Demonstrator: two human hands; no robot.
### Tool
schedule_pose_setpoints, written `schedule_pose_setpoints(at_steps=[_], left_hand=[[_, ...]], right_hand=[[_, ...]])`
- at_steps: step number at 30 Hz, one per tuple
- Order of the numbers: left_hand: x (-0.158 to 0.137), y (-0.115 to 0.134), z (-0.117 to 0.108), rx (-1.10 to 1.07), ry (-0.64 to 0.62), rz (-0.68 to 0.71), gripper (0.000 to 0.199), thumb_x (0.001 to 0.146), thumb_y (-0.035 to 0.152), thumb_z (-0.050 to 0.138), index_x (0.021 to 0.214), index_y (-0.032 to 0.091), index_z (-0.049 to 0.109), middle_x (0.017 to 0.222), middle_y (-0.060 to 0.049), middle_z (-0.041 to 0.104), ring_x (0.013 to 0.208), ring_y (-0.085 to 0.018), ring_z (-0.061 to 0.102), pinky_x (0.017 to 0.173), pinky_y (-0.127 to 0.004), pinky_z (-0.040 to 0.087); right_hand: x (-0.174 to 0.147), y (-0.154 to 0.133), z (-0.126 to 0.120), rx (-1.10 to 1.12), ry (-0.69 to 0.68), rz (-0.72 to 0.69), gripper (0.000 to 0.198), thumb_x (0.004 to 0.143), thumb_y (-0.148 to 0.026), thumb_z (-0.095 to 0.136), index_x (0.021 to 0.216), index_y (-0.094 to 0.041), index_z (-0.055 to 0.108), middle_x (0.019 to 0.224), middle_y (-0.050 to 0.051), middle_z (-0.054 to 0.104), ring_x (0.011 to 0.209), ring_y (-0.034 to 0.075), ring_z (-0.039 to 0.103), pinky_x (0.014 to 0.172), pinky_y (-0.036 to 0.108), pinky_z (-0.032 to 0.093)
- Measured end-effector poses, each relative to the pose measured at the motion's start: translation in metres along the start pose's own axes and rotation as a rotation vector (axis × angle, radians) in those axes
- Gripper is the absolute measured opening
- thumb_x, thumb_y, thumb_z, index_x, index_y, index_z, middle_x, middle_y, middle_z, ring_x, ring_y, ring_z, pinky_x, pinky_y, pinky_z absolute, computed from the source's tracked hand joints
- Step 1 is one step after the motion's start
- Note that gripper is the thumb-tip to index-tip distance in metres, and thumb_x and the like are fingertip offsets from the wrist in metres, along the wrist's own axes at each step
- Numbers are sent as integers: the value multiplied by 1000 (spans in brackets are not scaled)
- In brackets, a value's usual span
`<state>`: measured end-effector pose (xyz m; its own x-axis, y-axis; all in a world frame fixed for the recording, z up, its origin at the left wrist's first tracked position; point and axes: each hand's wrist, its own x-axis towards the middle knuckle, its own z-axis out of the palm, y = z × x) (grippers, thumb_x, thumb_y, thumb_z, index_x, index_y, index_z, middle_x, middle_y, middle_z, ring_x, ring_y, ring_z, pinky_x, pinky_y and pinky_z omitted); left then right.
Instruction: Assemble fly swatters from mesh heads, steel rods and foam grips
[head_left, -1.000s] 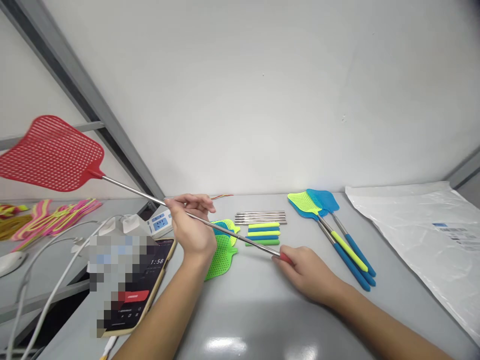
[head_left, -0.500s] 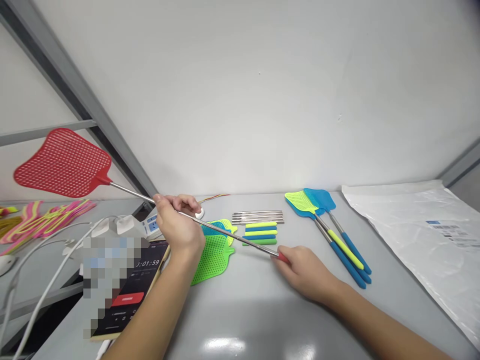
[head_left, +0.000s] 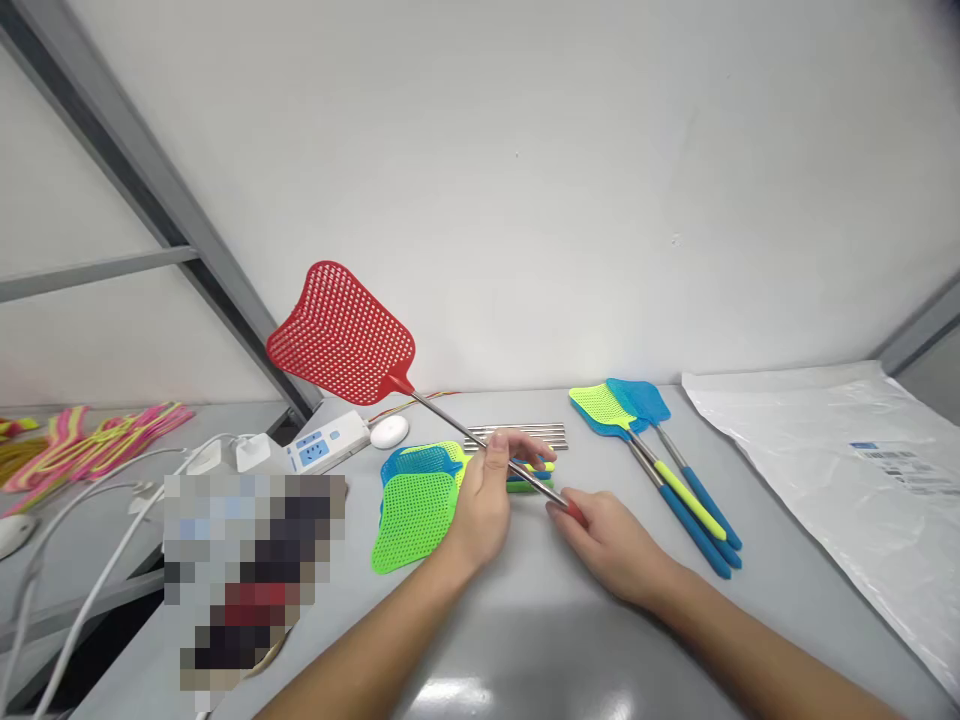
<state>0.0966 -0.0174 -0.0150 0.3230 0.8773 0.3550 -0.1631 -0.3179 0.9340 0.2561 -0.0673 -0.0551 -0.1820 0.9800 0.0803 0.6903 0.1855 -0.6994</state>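
A red fly swatter (head_left: 341,335) is held slanting above the table, its mesh head up at the left. My right hand (head_left: 611,545) is closed round its red handle, most of which the fingers hide. Nearer the middle, my left hand (head_left: 484,500) has the thumb over the metal rod (head_left: 450,420), the other fingers partly stretched out behind it. Below and left of that hand lie loose swatter heads, a green one (head_left: 415,520) in front of a blue one (head_left: 421,462) and a yellow one. Behind the hand are bare metal rods (head_left: 551,435) and partly hidden coloured handles (head_left: 541,478).
Yellow and blue fly swatters (head_left: 686,495) are piled at the right, beside a white plastic bag (head_left: 832,460). At the left are a power strip (head_left: 326,445), a round white object (head_left: 390,431), cables, a blurred-out area and pink-yellow cords (head_left: 97,445).
The red head has come rightward, closer to my hands, and the visible rod is shorter. My left hand has moved right along with it; my right hand has stayed nearly in place.
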Motion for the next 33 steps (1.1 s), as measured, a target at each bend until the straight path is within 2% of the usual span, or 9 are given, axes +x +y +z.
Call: schedule_pose_setpoints(at_steps=[3,7,10,14,20,23,27,30,33], left_hand=[[-2,3,-1,32,-34,-52,46,98,44,26,95,18,64,101,-9,65,92,-20,57,82,-33,44],[2,5,-10,25,41,25,49,97,48,23,99,18,62,101,-9,64,90,-19,57,83,-33,43],[10,8,-22,-93,220,153,53,96,54,21,96,18,59,92,-8,64,77,-16,58,77,-32,45],[26,15,-44,-244,511,297,50,93,59,28,85,18,55,76,-5,61,64,-13,56,66,-27,45],[36,12,-59,-435,682,223,44,88,64,35,98,24,52,77,0,58,51,-10,51,57,-24,44],[34,13,-57,-462,668,187,42,90,60,36,94,23,55,85,-1,58,53,-9,52,59,-25,46],[30,23,-56,-445,515,196,42,93,55,35,89,20,59,101,-4,58,60,-9,54,64,-25,47],[27,31,-52,-447,431,207,37,95,52,32,109,28,57,100,-4,60,61,-10,53,66,-26,47],[21,32,-40,-427,399,217,40,96,49,27,128,34,45,96,-4,62,60,-10,53,67,-26,47]], right_hand=[[0,-1,-2,10,-2,2,37,96,-41,35,65,-21,29,54,-5,37,51,12,33,52,26,23],[-1,-6,-4,11,-24,-15,38,96,-43,34,66,-21,29,55,-5,39,52,12,35,52,26,23],[-2,-7,-4,-37,-39,-25,38,96,-43,35,65,-21,30,55,-5,40,52,12,36,52,26,23],[-2,-5,-3,-104,-53,-30,37,95,-42,37,65,-21,32,55,-4,42,52,13,36,53,26,24],[-1,-7,-2,-141,-71,-19,35,95,-42,36,66,-22,36,58,-3,47,54,14,40,53,26,24],[-2,-8,-2,-155,-65,-11,36,95,-43,37,66,-22,35,56,-3,45,53,13,38,53,25,24],[-3,-7,-3,-146,-66,0,38,94,-44,37,64,-21,32,53,-4,41,50,13,35,51,25,22],[-2,-5,-2,-136,-60,8,39,94,-43,38,63,-21,32,52,-4,40,50,12,35,51,25,22],[0,-5,-1,-116,-53,8,40,94,-42,38,61,-21,32,53,-4,40,50,12,34,51,25,22]])
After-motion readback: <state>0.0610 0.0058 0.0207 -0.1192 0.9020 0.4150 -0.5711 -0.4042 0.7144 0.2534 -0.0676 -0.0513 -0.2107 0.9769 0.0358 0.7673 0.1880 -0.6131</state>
